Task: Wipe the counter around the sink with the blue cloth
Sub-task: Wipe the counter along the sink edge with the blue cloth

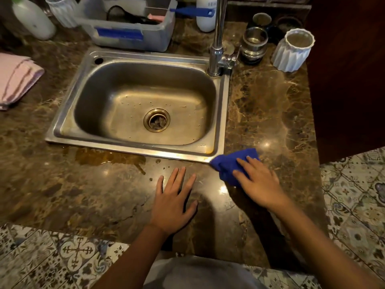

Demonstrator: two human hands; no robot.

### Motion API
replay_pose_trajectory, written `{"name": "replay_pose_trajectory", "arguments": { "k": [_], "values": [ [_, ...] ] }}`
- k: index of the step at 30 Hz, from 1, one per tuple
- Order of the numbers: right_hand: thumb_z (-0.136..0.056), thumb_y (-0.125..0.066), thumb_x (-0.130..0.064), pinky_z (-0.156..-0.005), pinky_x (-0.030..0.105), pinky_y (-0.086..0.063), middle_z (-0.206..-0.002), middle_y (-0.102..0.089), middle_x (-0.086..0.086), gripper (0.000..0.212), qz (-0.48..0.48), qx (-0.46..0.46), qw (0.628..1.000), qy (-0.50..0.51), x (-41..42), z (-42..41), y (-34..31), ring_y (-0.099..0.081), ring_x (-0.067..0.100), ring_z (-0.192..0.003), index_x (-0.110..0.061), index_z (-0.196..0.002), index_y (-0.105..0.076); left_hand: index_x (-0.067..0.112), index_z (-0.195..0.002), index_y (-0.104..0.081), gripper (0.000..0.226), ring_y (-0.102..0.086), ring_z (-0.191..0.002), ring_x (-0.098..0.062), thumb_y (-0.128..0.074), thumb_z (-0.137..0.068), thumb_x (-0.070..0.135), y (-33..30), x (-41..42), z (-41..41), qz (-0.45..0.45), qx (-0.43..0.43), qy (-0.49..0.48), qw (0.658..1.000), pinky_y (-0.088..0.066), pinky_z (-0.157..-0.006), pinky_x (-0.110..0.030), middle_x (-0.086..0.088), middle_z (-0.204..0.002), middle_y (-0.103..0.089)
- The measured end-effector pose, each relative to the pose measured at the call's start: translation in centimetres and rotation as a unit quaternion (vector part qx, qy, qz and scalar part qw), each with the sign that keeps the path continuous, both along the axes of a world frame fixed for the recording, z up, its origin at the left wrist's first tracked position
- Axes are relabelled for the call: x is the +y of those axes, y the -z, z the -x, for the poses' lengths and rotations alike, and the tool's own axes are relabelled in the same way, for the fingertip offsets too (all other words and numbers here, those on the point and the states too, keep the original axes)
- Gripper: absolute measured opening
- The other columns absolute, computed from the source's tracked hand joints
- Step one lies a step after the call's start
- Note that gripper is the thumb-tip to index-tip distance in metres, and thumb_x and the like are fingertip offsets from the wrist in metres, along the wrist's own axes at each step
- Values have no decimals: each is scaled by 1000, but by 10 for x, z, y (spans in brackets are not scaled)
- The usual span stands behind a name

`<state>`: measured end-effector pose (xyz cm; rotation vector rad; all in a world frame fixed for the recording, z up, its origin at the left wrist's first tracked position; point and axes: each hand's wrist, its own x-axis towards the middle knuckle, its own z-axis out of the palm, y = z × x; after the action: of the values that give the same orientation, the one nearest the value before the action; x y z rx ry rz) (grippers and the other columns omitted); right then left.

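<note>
The brown marble counter point(270, 105) filled the view, with the stainless steel sink point(68, 97) set into it and a puddle point(108, 157) lying along the sink's front rim. The left hand point(173, 203) lay flat on the counter in front of the sink, fingers spread and holding nothing. The right hand point(260, 182) pressed down with fingers spread on the blue cloth point(229, 163), which was bunched on the counter at the sink's front right corner, touching the rim.
</note>
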<state>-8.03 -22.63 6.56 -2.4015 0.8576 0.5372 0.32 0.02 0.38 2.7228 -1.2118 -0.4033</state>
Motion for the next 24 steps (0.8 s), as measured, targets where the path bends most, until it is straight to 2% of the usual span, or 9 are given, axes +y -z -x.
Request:
{"name": "replay_pose_trajectory", "arguments": {
  "k": [1, 3, 6, 10, 13, 16, 19, 22, 24],
  "values": [
    [-94, -23, -54, -116, 46, -4, -158, -13, 3, 57, 21, 25, 999, -21, 9, 0, 3, -8, 18, -145, -31, -146, -20, 32, -146, -22, 64, -9, -144, -20, -34, -87, 56, 1, 0, 0, 0, 3, 2, 1000, -1, -113, -47, -5, -155, -22],
    [-94, -18, -56, -116, 46, 4, -159, 0, 4, 60, 53, 36, 998, -22, 16, -11, 10, 4, 19, -146, -32, -148, -7, 33, -147, -15, 66, -3, -145, -20, -32, -88, 57, 1, 1, -2, 0, 8, 8, 1000, 1, -115, -48, -2, -157, -12],
    [-92, -22, -57, -115, 49, 2, -159, 2, 7, 64, 113, 11, 994, -8, 16, -32, 24, 6, 22, -146, -31, -148, -3, 36, -147, -3, 67, 4, -145, -19, -29, -89, 58, 1, 6, -5, 6, 12, 29, 1000, 5, -112, -46, 1, -156, 2],
    [-83, -34, -59, -115, 50, 4, -158, 1, 13, 77, 173, -40, 983, -43, 7, -42, 41, 7, 25, -146, -28, -148, -7, 34, -148, -5, 68, -2, -145, -20, -28, -90, 59, 1, 21, -13, 6, 7, 74, 997, -2, -114, -46, -1, -157, -5],
    [-75, -23, -51, -117, 46, 3, -158, -1, 14, 78, 140, -83, 985, -52, 0, -37, 39, 6, 26, -146, -27, -148, -11, 31, -148, -13, 67, -4, -145, -19, -30, -89, 59, 3, 33, -18, 1, -3, 97, 995, -3, -114, -46, -2, -157, -7],
    [-74, -35, -41, -117, 47, 3, -158, 4, 13, 81, 124, -60, 990, -32, 12, -18, 36, 9, 27, -145, -26, -149, -6, 32, -149, -10, 69, 3, -145, -17, -30, -89, 60, 4, 38, -20, -1, 6, 106, 994, 1, -115, -44, -1, -157, 0],
    [-86, -43, -49, -115, 48, 7, -157, 13, 15, 83, 107, -18, 993, 49, 57, -2, 33, 17, 28, -144, -23, -148, 4, 32, -149, -9, 71, 1, -145, -19, -32, -88, 59, 5, 38, -21, 2, 5, 109, 994, -1, -115, -45, -2, -157, -3],
    [-94, -29, -50, -115, 46, 7, -157, 14, 13, 66, 50, -3, 996, 68, 98, -14, 30, 17, 26, -144, -26, -148, 2, 29, -148, -14, 70, -3, -145, -20, -35, -88, 57, 8, 46, -26, 16, 3, 138, 990, -2, -115, -44, -4, -157, -8],
    [-95, -21, -49, -116, 44, 4, -158, -1, 13, 59, 99, -41, 994, 21, 105, -22, 33, 4, 25, -146, -27, -148, -11, 27, -148, -18, 68, -5, -145, -18, -37, -88, 54, 10, 52, -33, 36, 13, 168, 985, -1, -117, -41, -4, -156, -12]
  ]
}}
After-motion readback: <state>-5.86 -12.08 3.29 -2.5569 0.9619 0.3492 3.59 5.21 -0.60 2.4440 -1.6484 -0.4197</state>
